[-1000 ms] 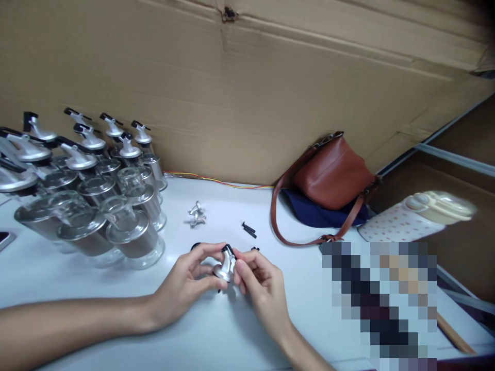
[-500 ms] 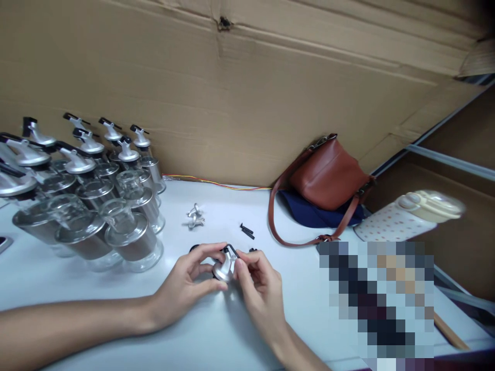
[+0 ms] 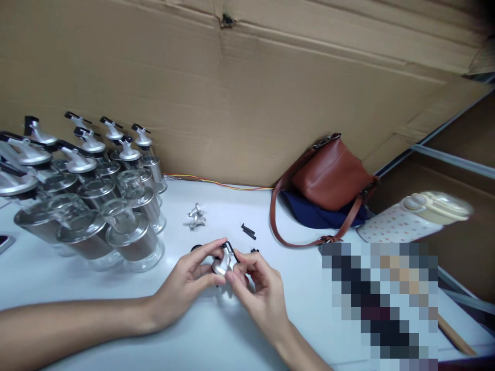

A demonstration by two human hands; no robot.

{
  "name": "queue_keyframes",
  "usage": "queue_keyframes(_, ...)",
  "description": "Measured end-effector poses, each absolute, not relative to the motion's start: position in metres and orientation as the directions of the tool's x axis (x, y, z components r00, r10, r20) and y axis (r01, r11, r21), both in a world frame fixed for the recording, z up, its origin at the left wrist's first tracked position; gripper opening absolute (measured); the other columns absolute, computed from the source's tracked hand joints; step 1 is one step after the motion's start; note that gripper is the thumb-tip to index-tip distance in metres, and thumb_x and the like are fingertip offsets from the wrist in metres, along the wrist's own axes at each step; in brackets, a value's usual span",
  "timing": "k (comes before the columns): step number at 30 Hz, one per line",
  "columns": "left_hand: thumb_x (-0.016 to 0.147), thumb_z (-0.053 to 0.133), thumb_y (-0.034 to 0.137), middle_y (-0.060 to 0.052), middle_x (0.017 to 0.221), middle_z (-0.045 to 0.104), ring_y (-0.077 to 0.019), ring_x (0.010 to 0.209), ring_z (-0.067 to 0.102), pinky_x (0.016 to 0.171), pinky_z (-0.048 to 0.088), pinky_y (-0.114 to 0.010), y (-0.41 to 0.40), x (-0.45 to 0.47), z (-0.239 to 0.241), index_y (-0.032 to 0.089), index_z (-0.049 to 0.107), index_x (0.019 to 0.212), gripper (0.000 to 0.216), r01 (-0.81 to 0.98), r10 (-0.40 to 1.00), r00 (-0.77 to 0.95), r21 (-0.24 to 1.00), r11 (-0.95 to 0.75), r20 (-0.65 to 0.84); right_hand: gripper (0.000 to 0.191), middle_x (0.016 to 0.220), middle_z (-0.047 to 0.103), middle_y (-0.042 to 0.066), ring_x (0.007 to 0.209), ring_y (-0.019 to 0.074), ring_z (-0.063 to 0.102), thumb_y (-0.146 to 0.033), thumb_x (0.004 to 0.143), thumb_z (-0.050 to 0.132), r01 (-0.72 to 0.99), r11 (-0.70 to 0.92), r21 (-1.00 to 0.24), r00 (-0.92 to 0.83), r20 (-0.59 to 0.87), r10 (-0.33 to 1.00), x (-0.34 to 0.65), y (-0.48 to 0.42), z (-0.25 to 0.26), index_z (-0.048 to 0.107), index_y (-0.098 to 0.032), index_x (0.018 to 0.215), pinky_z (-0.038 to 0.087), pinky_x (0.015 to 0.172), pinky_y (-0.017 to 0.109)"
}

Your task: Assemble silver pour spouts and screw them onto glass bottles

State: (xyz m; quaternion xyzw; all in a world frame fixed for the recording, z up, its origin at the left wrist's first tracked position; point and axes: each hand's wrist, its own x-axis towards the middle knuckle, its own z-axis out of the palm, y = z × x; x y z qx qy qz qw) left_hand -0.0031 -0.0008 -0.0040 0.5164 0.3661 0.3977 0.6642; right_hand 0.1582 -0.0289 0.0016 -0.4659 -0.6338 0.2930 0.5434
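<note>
both hands fit a black clip onto a silver pourer cap (image 3: 222, 265), low centre of the table (image 3: 193, 330). left hand (image 3: 185, 286) pinches the cap; right hand (image 3: 259, 288) presses at its 3 o'clock; next likely needs firm seating.

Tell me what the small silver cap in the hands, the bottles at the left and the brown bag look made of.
Small silver cap, held between left hand and right hand: matte silver, brushed metal or metallised plastic, with a black plastic-looking lever. Clear bottles: see-through with bright glints, likely glass, wrapped in dull steel-looking bands. Brown shoulder bag: smooth with a soft sheen, leather or imitation.
</note>
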Motion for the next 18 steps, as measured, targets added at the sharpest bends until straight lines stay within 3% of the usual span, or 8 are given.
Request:
queue_keyframes(6,0.066,0.074,0.020,-0.002,0.097,0.058,-0.0171,0.086,0.060,0.080,0.052,-0.030,0.000,-0.002,0.000,0.025,0.064,0.116,0.051,-0.176,0.910,0.402,0.966,0.191,-0.106,0.009,0.057,0.059,-0.002,0.047,0.0101,0.051,-0.019,0.075,0.068,0.265,0.464,-0.845,0.004,0.482,0.876,0.161,-0.026,0.002,0.064,-0.017,0.084,0.047,0.048,0.022)
queue_keyframes(9,0.068,0.075,0.021,-0.003,0.104,0.060,-0.0187,0.091,0.061,0.084,0.050,-0.030,-0.001,-0.004,0.000,0.026,0.062,0.117,0.051,-0.119,0.906,0.420,0.985,0.123,-0.062,0.007,0.059,0.057,-0.002,0.052,0.0111,0.053,-0.019,0.077,0.066,0.240,0.458,-0.856,0.031,0.478,0.878,0.160,-0.025,0.001,0.059,-0.019,0.075,0.048,0.052,0.022)
queue_keyframes(13,0.075,0.073,0.023,-0.004,0.102,0.061,-0.0194,0.094,0.058,0.089,0.047,-0.033,-0.003,-0.007,-0.005,0.028,0.061,0.119,0.046,0.059,0.876,0.455,0.975,-0.212,0.163,0.011,0.070,0.059,0.000,0.061,0.0124,0.058,-0.020,0.081,0.062,0.224,0.409,-0.885,0.049,0.429,0.902,0.159,-0.025,0.000,0.054,-0.020,0.074,0.050,0.057,0.024)
queue_keyframes(15,0.080,0.068,0.026,-0.005,0.096,0.058,-0.0195,0.090,0.056,0.084,0.048,-0.033,-0.004,-0.007,-0.004,0.028,0.059,0.122,0.043,0.150,0.840,0.467,0.912,-0.381,0.274,0.006,0.079,0.064,0.002,0.066,0.0132,0.062,-0.019,0.083,0.060,0.217,0.386,-0.897,0.005,0.396,0.918,0.159,-0.026,0.000,0.059,-0.020,0.089,0.053,0.061,0.024)
queue_keyframes(18,0.081,0.066,0.030,-0.008,0.098,0.058,-0.0225,0.090,0.056,0.082,0.049,-0.036,-0.005,-0.006,0.016,0.024,0.055,0.128,0.048,0.321,0.749,0.569,0.748,-0.582,0.339,0.020,0.091,0.067,0.004,0.074,0.0142,0.066,-0.019,0.087,0.055,0.188,0.388,-0.902,-0.051,0.386,0.921,0.160,-0.026,0.001,0.060,-0.022,0.106,0.054,0.066,0.024)
